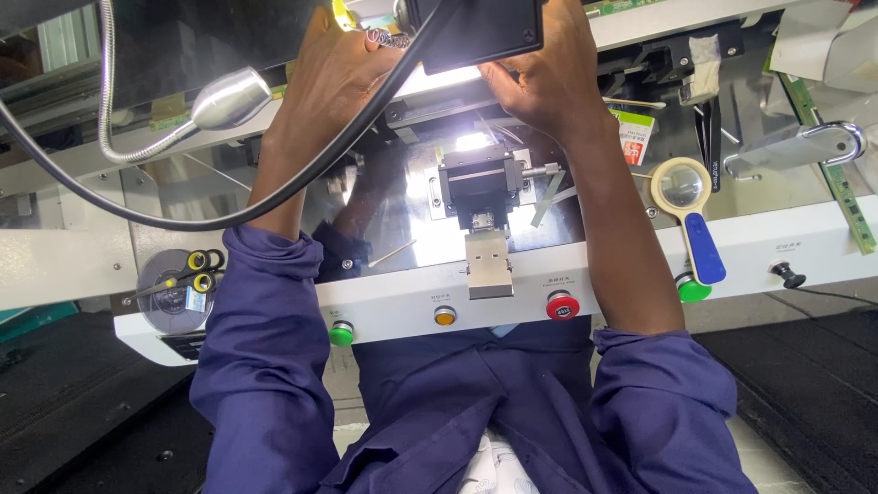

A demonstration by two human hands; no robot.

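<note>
Left hand [334, 78] and right hand [540, 78] grip a black box [476, 32]; small red-and-white packet [633, 135] lies beside the right wrist.

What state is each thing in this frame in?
Left hand: gripping the black box's left edge.
Right hand: gripping its right edge.
Black box: held up between both hands.
Lamp: its light cannot be told.
Magnifying glass: lying flat, untouched.
Scissors: closed, lying on a round disc.

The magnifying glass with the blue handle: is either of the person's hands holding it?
No. The magnifying glass lies alone on the machine's surface, while the left hand and right hand both grasp the black box above.
</note>
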